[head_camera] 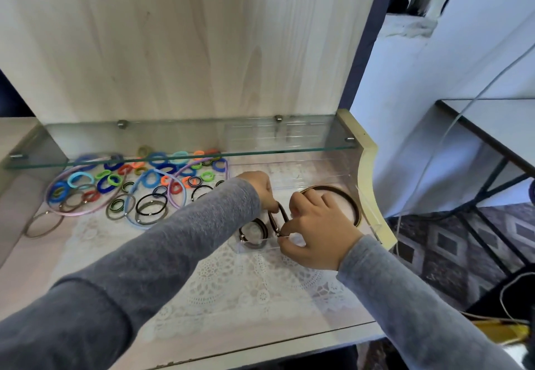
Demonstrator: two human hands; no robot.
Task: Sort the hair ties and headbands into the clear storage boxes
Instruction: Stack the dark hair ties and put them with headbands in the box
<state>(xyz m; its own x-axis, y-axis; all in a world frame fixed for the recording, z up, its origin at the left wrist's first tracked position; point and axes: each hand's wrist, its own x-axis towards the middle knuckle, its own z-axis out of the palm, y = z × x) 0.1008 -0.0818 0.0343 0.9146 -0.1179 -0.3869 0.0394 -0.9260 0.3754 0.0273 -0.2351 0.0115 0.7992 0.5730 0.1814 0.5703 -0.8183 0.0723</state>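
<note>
A brown hair tie (278,219) stands stretched front to back over a clear storage box (260,249) near the surface's right edge. The left hand (260,190) pinches its far end, the right hand (315,230) its near end. A second tie (253,232) lies in the box just left; a brown headband (347,198) curves behind the right hand.

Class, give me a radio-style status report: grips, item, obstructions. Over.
Left grip and right grip both pinch brown hair tie, at clear box. Another brown tie already inside, alongside. Path looks unobstructed.
</note>
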